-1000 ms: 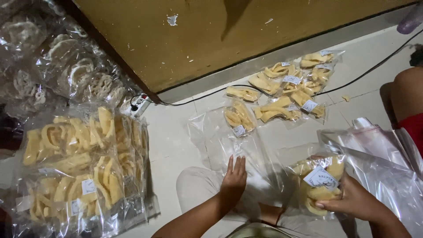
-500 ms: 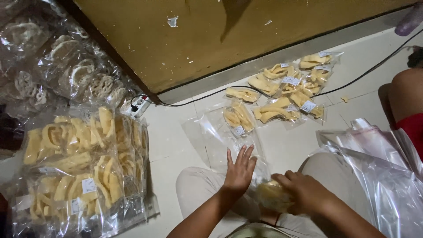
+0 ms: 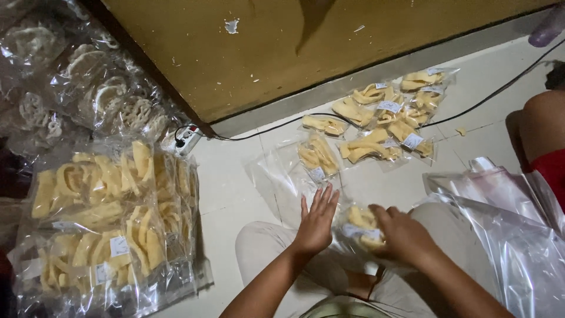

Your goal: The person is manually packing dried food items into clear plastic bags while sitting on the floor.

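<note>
My left hand (image 3: 316, 221) rests flat with fingers spread against the left side of a small clear packet of yellow crackers (image 3: 360, 226) over my lap. My right hand (image 3: 401, 232) grips the same packet from the right, fingers curled over it. A white label shows on the packet. Just beyond the hands another small packet of yellow crackers (image 3: 318, 156) lies on the pale floor (image 3: 235, 194), on loose clear plastic.
Several filled cracker packets (image 3: 382, 118) lie by the wall. A big clear bag of cracker packets (image 3: 112, 218) sits at left, bags of pale ring crackers (image 3: 88, 94) behind it. A power strip (image 3: 187, 140) and cable run along the wall. Empty plastic bags (image 3: 506, 224) and another person's leg (image 3: 541, 126) are at right.
My right hand carried the cracker packet leftward from my right side to meet my left hand. The left hand lifted slightly and turned against the packet.
</note>
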